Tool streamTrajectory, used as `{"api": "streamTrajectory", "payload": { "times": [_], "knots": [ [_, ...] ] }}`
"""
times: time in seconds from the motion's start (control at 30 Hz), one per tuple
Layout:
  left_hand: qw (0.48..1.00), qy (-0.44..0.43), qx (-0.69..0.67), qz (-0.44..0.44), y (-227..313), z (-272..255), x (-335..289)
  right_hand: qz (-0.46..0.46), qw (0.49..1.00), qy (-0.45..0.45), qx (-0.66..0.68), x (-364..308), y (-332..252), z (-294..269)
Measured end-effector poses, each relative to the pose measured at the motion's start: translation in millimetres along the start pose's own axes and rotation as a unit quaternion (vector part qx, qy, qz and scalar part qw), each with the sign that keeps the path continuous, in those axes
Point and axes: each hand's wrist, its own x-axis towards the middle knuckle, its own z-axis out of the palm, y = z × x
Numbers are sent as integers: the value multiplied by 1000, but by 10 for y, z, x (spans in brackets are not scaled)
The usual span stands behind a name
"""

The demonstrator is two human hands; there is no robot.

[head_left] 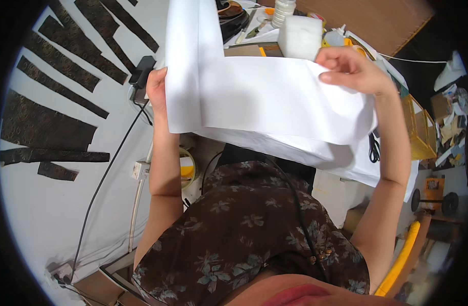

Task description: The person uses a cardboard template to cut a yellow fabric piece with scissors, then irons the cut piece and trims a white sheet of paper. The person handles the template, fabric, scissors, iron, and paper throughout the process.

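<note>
A large white paper-like sheet (264, 97) is held up in front of me. A strip of it stands upright along its left side, while the wider part spans to the right and curls at its right end. My left hand (157, 87) is closed on the left edge, its fingers partly hidden behind the sheet. At the upper right corner, my right hand (353, 71) pinches the edge between thumb and curled fingers. More white material (320, 155) hangs or lies beneath the held part; whether it is the same piece I cannot tell.
Behind the sheet, the worktable holds a white foam-like block (301, 36), a white bottle (283, 13) and a clear squeeze bottle (335, 36). Dark patterned cut pieces (47, 120) hang on the left wall. Beside them runs a black cable (109, 168). A yellow tube (405, 255) stands lower right.
</note>
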Motion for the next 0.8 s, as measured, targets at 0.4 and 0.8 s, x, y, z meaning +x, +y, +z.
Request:
{"api": "streamTrajectory", "payload": {
  "times": [0.4, 0.8],
  "knots": [
    [981, 127, -8, -144, -1190, -33, 555, 208, 945, 116, -225, -1308, -650, -475],
    [895, 145, 349, -236, -1271, 994, 437, 285, 939, -7, -193, -1331, 1244, 152]
  ]
}}
